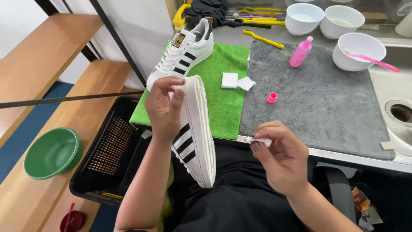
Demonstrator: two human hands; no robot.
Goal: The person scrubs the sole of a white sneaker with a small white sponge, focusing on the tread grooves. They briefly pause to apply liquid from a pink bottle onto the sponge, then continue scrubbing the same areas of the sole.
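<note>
A white sneaker with black stripes (194, 133) is held at centre frame, tilted on edge with its pale sole turned to the right; the left hand (164, 109) is clamped round the toe end, fingers curled over the upper. Lower right of centre, a small white wipe pad (262, 141) is pinched between thumb and fingertips of the right hand (281, 157), fingers closed tight on it, just beside the sole but apart from it. Judged step: sole-edge wiping, pad loaded and not yet in contact. The next move would call for the pad to be pressed against the sole rim while the shoe is kept steady by the left grip. The matching second sneaker (182, 53) is laid on a green towel (223, 103) at upper centre, with a white sponge block (229, 80) next to it. To the right, on a grey mat (317, 111), a pink bottle (300, 52) is lying with its pink cap (271, 97) off and set apart. Three white bowls (359, 51) are seen at upper right, one with a pink brush in it. A black crate (107, 150) and a green bowl (52, 152) are at lower left.
</note>
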